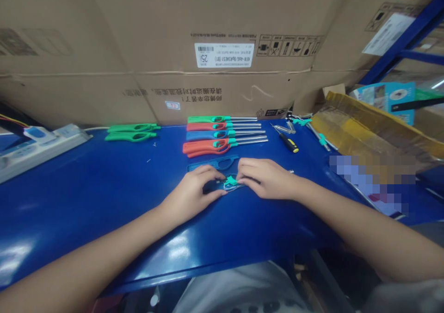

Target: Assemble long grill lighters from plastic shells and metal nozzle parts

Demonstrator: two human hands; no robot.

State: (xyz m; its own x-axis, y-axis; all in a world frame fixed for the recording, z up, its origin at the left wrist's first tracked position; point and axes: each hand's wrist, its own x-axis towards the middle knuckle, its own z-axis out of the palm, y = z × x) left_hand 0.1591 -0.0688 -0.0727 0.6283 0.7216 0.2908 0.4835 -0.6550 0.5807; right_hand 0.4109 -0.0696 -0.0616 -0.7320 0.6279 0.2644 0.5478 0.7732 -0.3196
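My left hand (194,192) rests at the middle of the blue table, its thumb and fingers curved round the left end of a lighter part with a green trigger piece (230,181) and thin white wires. From the right, my right hand (262,178) pinches the same part near its metal tube, which is mostly hidden under the hand. An empty blue handle shell (227,163) lies just behind both hands. Further back, several assembled lighters (208,146) in red, blue and green lie in a stack of rows, metal tubes pointing right.
Green handle shells (132,131) lie at the back left, near a white power strip (45,148). A yellow and black screwdriver (289,142) and metal tubes with green pieces (322,139) lie at the back right, beside a taped cardboard box (374,132). A large carton (156,35) stands behind.
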